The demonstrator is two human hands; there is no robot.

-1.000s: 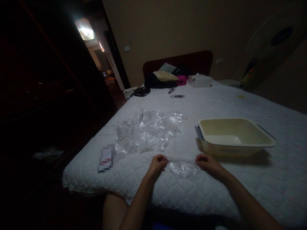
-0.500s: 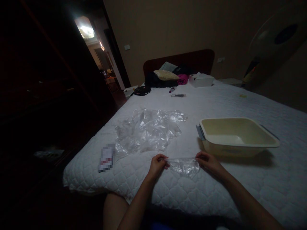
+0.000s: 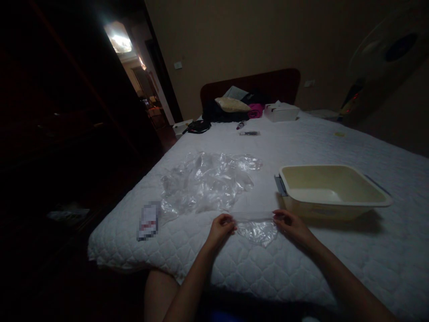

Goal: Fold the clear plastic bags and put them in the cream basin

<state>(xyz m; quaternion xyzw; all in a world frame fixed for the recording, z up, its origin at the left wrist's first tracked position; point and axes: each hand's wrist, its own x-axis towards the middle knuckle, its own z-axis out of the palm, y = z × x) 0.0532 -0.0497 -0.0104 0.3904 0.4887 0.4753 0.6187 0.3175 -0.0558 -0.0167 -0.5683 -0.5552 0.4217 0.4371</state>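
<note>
The left hand (image 3: 222, 229) and right hand (image 3: 292, 226) are occupied: the fingers of each pinch opposite ends of a clear plastic sheet (image 3: 257, 231), its upper edge stretched between them, near the front edge of the quilted bed (image 3: 264, 279). Crumpled film (image 3: 208, 181) lies beyond, leftward; a cream basin (image 3: 335, 211) stands near the right hand.

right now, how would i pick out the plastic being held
Find the white quilted bed, then its near edge. There the clear plastic piece spans from left hand to right hand. Unlike the larger crumpled plastic heap beyond, it is held at both ends.
</note>
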